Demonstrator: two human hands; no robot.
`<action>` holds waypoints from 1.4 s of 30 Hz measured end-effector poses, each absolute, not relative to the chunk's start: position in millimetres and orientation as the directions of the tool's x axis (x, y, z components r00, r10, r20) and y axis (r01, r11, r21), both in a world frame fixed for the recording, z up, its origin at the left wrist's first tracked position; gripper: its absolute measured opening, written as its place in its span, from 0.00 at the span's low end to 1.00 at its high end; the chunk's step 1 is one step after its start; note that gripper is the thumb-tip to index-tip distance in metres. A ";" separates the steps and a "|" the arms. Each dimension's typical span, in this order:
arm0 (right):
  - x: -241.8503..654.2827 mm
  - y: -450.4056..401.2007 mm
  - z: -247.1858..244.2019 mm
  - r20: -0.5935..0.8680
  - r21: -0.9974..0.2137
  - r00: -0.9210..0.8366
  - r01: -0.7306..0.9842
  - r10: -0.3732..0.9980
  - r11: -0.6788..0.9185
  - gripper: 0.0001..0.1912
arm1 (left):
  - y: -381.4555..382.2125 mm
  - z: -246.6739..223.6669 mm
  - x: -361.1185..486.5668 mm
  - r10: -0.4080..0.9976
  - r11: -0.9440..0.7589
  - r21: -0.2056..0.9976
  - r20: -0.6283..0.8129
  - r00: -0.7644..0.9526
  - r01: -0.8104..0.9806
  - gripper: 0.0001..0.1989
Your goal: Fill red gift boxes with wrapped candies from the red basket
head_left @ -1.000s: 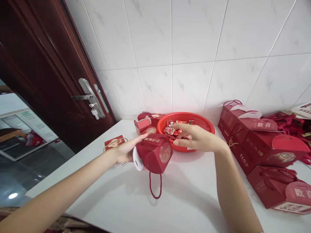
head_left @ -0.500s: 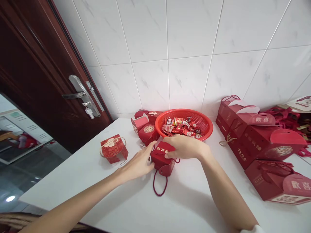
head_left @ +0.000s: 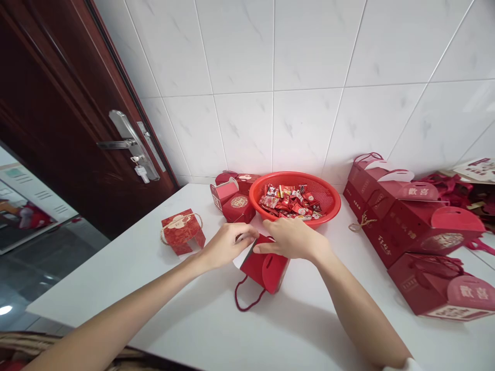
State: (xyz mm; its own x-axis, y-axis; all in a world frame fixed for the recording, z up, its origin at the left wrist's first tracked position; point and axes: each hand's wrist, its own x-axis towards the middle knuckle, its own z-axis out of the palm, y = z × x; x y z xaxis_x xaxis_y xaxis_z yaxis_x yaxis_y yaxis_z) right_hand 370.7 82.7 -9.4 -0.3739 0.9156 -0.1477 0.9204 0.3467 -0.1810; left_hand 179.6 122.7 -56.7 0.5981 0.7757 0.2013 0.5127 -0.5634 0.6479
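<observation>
A small red gift box (head_left: 258, 269) with a dark red cord handle (head_left: 249, 308) sits on the white table between my hands. Its side facing left has lifted, showing a pale inner face. My left hand (head_left: 228, 245) is closed at that raised edge, fingertips and thumb pinching the card. Across the box's top lies my right hand (head_left: 292, 239), its thumb pressing the near side; its other fingers curl over the far side, partly hidden. Just beyond stands a red plastic basket (head_left: 328, 198) holding many wrapped candies (head_left: 286, 202).
A patterned red box with a string handle (head_left: 180, 232) stands on the left. More red boxes (head_left: 235, 206) sit beside the basket. Stacked red boxes (head_left: 410, 226) line the right, near red ribbons (head_left: 452, 188). Behind are a tiled wall (head_left: 305, 118) and a door (head_left: 58, 103).
The gift box's lid has come up from lying flat, and the box has turned slightly. My left hand moved up to the lid's edge. The view shifted slightly.
</observation>
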 end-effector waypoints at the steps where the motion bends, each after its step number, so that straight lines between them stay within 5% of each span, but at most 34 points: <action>1: 367.1 81.7 -10.0 -0.136 -0.151 -0.358 0.929 0.924 0.337 0.22 | 122.5 -59.4 180.4 0.762 -0.586 0.632 0.218 0.609 0.507 0.11; 4: 362.1 80.2 -11.2 -0.167 -0.111 -0.345 0.937 0.924 0.330 0.18 | 123.2 -64.6 180.3 0.740 -0.625 0.599 0.250 0.624 0.501 0.13; 8: 375.2 79.4 -7.6 -0.186 -0.236 -0.454 0.882 0.871 0.409 0.16 | 124.3 -66.9 176.9 0.753 -0.609 0.604 0.236 0.614 0.514 0.13; 13: 395.6 76.1 -0.2 -0.231 -0.376 -0.555 0.808 0.799 0.453 0.28 | 127.0 -74.1 174.9 0.780 -0.584 0.596 0.226 0.583 0.550 0.14; 20: 389.2 82.8 -11.4 -0.280 -0.258 -0.614 0.788 0.738 0.558 0.31 | 132.2 -89.5 173.9 0.768 -0.612 0.590 0.286 0.573 0.526 0.13; 28: 371.4 81.1 -17.8 -0.294 -0.124 -0.600 0.796 0.744 0.593 0.19 | 131.1 -94.8 174.3 0.583 -0.811 0.331 0.400 0.707 0.482 0.15; 36: 376.8 71.2 -11.9 -0.209 -0.071 -0.440 0.898 0.873 0.435 0.13 | 124.1 -86.6 175.4 0.640 -0.764 0.382 0.346 0.686 0.520 0.12; 42: 391.0 74.2 -9.2 -0.240 -0.152 -0.428 0.903 0.871 0.402 0.31 | 117.2 -84.7 180.8 0.608 -0.780 0.419 0.335 0.720 0.464 0.20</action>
